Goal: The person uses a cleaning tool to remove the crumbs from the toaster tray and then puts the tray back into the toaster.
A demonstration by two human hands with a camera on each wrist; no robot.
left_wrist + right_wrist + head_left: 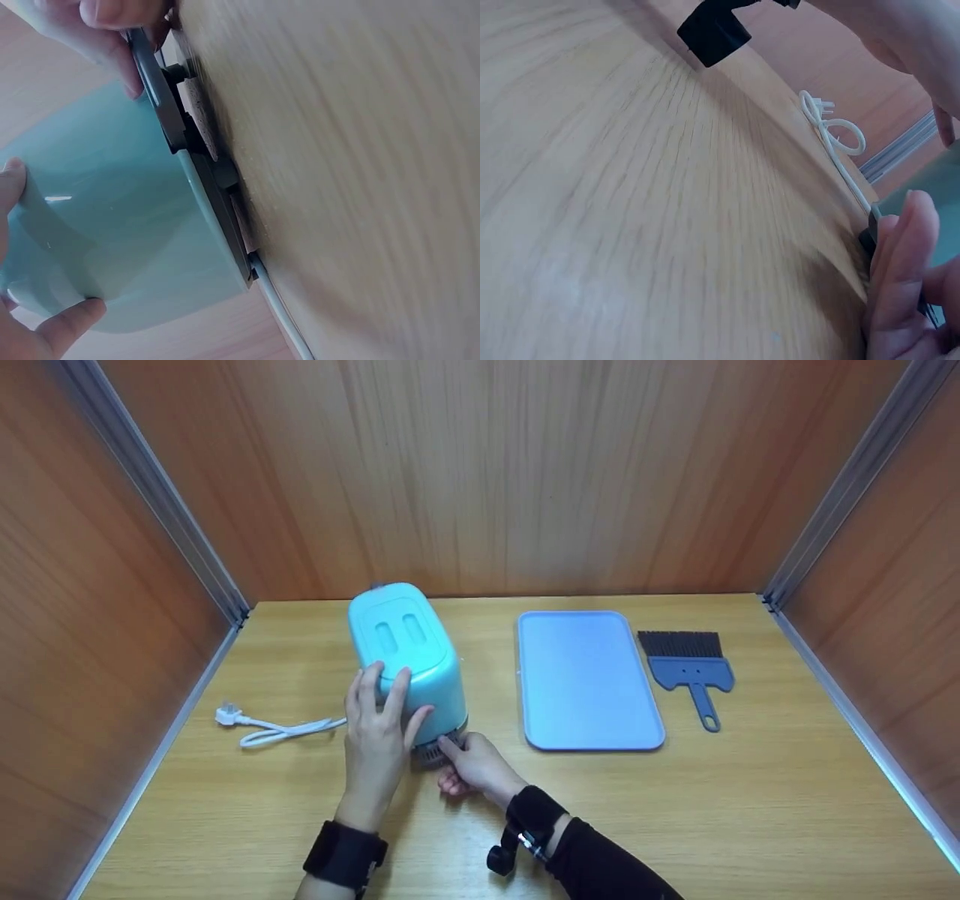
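A turquoise toaster [405, 637] with a lid over its top stands on the table, left of centre. My left hand [379, 735] rests on its near end, fingers spread over the lid's edge and thumb along the side. At the toaster's base, my right hand [480, 765] pinches the dark grey, slotted crumb tray [431, 755], which sticks out at the near end. In the left wrist view, the tray's grey edge [157, 97] lies between the right fingers. Brownish speckled pieces [199, 112] show beneath the base; what they are is unclear.
A white power cord [292, 729] with its plug lies looped left of the toaster. To the right are a blue flat tray [589, 682] and a blue hand brush [690, 671] with dark bristles. Wooden panels [525, 472] enclose the table's back and sides.
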